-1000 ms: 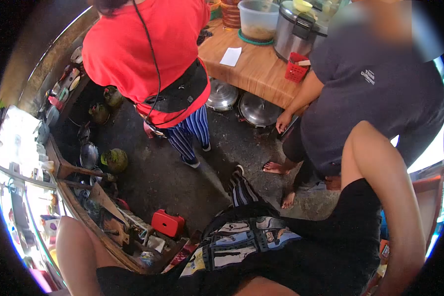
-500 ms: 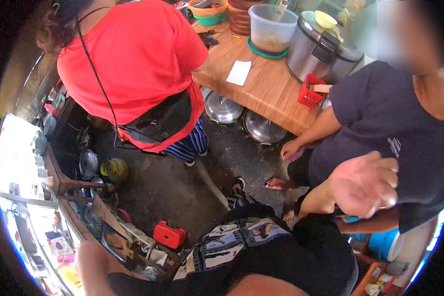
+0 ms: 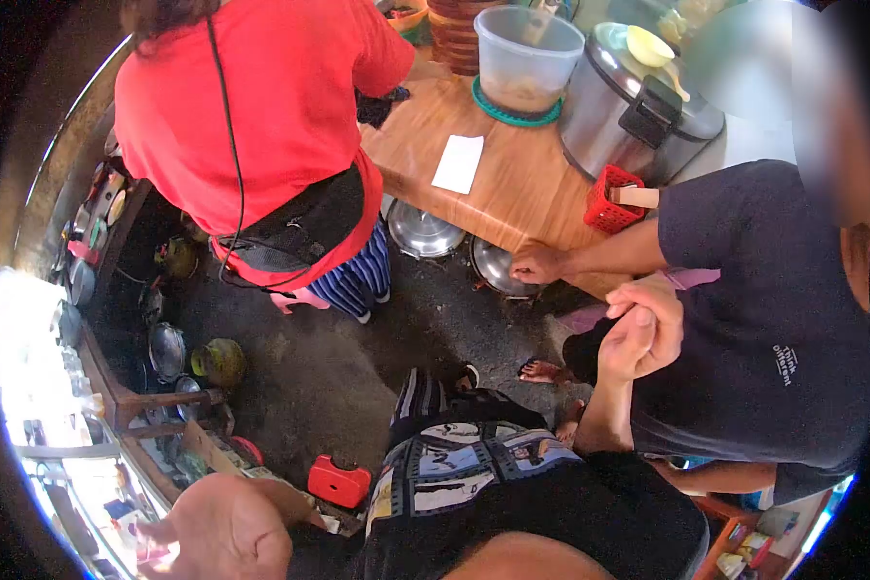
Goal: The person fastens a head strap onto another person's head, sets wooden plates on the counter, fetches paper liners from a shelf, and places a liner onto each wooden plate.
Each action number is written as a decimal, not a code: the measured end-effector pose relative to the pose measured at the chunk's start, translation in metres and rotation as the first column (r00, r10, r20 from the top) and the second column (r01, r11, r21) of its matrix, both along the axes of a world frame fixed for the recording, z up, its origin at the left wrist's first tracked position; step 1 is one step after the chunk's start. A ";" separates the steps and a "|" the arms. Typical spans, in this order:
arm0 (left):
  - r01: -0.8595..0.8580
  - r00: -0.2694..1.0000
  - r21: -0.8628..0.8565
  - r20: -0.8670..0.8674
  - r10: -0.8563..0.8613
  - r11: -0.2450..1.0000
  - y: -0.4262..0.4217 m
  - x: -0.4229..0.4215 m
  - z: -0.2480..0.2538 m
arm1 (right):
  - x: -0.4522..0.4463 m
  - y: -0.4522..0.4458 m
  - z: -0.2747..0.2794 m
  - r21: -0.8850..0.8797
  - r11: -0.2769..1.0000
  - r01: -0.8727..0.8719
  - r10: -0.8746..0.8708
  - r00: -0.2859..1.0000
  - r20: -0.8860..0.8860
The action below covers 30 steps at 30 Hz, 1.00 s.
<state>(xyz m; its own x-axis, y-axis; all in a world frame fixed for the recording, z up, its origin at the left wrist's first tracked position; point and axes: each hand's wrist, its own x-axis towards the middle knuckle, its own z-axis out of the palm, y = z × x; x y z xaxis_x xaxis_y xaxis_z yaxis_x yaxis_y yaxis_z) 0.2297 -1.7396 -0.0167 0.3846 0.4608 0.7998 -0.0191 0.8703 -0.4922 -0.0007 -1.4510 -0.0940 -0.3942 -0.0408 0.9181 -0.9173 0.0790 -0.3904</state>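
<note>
My left hand (image 3: 227, 530) is raised at the lower left, its palm showing and its fingers spread apart, with nothing in it. My right hand (image 3: 644, 327) is held up in the air before the co-worker in the dark T-shirt (image 3: 744, 319). Its fingers are curled in toward the palm, and no object shows in them. Neither hand touches anything. Closest to my left hand is a red plastic stool (image 3: 339, 481) on the floor.
A co-worker in red (image 3: 251, 126) stands at a wooden table (image 3: 406, 135). On it are a white paper (image 3: 458, 164), a clear bucket (image 3: 522, 63), a large cooker (image 3: 599, 111) and a red basket (image 3: 613, 198). Pot lids (image 3: 423, 230) are under its edge.
My left hand has come further into view, palm turned up. My right hand has shifted left and up, fingers now more curled. The co-worker in dark has moved a hand to the table's edge.
</note>
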 end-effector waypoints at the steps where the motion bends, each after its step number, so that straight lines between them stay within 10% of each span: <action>1: 0.006 1.000 0.054 -0.003 -0.006 0.999 -0.013 -0.006 -0.010 | -0.002 -0.004 -0.002 0.026 1.000 0.007 -0.008 1.000 0.025; 6: -0.150 0.971 0.423 0.231 0.054 0.893 -0.017 -0.058 -0.042 | -0.017 -0.025 -0.016 0.113 0.993 0.033 -0.047 0.990 0.131; 21: -0.162 0.548 0.602 0.714 -0.436 0.782 -0.124 -0.192 -0.093 | -0.088 -0.144 -0.052 0.186 0.962 0.199 -0.262 0.866 0.427; 26: -0.252 0.193 0.770 0.634 -0.749 0.586 -0.147 -0.253 -0.163 | -0.108 -0.167 -0.085 0.224 0.952 0.208 -0.301 0.760 0.576; 30: -0.461 -0.078 0.868 0.166 -0.983 0.184 -0.145 -0.312 -0.253 | -0.130 -0.178 -0.120 0.303 0.941 0.152 -0.322 0.684 0.654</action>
